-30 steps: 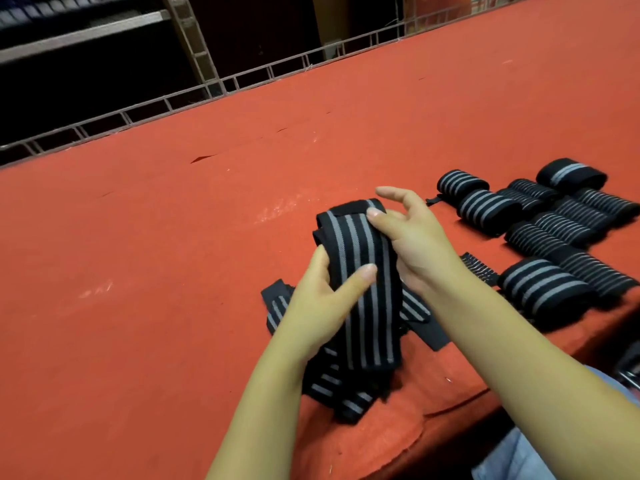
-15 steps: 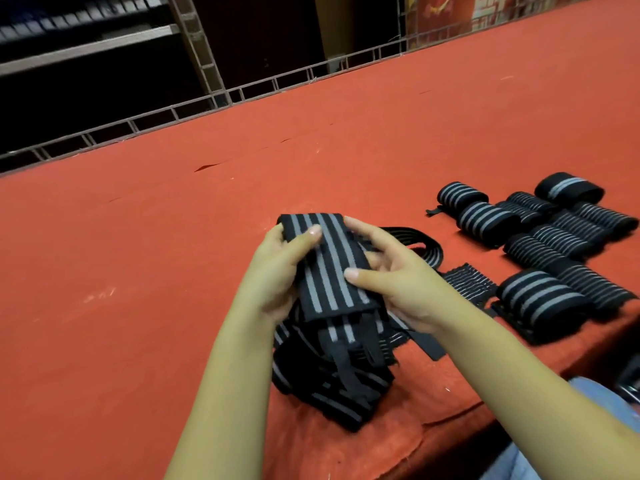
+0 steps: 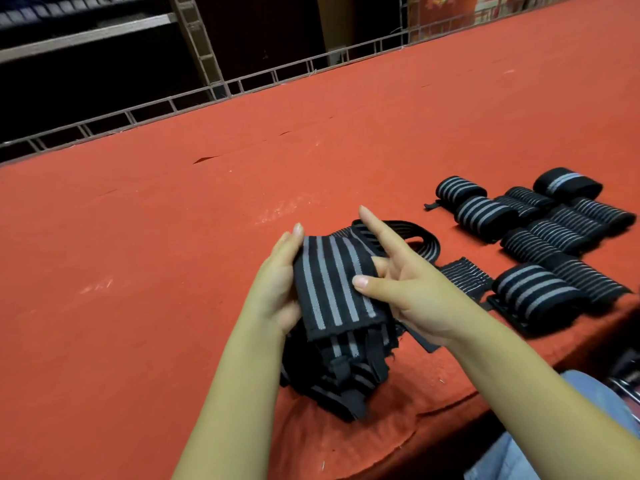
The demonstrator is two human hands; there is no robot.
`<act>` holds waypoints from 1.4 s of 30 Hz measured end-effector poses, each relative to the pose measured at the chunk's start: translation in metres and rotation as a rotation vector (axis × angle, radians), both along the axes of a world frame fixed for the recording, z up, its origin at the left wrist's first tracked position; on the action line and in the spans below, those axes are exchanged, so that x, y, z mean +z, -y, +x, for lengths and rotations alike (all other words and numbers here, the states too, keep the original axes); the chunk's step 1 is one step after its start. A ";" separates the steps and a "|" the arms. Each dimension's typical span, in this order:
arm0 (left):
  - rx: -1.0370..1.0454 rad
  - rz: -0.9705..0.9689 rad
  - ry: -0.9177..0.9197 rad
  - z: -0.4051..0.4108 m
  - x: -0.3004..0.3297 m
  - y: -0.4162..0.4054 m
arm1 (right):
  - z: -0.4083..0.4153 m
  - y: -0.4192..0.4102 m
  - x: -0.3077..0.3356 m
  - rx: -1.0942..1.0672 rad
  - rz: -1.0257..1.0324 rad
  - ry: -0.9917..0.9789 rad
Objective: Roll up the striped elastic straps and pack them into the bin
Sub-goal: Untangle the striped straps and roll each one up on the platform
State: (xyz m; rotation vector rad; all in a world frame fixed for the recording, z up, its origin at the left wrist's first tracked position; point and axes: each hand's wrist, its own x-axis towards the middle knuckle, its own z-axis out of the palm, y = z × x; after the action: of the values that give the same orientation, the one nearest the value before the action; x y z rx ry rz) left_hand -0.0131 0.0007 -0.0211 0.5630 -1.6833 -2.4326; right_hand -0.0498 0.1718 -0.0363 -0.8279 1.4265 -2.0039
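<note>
A black elastic strap with grey stripes [image 3: 332,282] is held above a loose pile of the same straps [image 3: 339,372] on the red table [image 3: 173,271]. My left hand [image 3: 280,282] grips the strap's left edge, thumb on top. My right hand [image 3: 405,282] pinches its right edge with the thumb on the stripes, while the index finger points up and away. Several rolled striped straps [image 3: 540,244] lie in rows to the right. No bin is in view.
A flat unrolled strap end [image 3: 464,275] and a black looped band [image 3: 419,237] lie between my right hand and the rolls. A metal rail [image 3: 277,77] runs along the table's far edge. The near table edge is at bottom right, by my jeans [image 3: 554,445].
The strap was lifted off the pile and turned flat between both hands. My left hand moved to its left edge, and my right index finger has lifted off it.
</note>
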 end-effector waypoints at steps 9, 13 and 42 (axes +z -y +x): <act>0.076 -0.311 -0.094 -0.003 -0.012 -0.012 | 0.002 0.001 -0.020 -0.057 0.098 -0.005; 0.049 -0.252 -0.114 -0.003 -0.009 -0.006 | 0.002 0.004 -0.023 -0.039 0.121 -0.040; 0.073 -0.080 -0.235 0.013 -0.002 -0.010 | 0.002 0.011 -0.014 -0.060 0.154 -0.259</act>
State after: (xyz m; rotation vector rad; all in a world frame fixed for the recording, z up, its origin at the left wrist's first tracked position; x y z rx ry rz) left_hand 0.0002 0.0112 -0.0230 0.3079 -1.6249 -2.2680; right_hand -0.0476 0.1608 -0.0505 -1.0153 1.7444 -1.8529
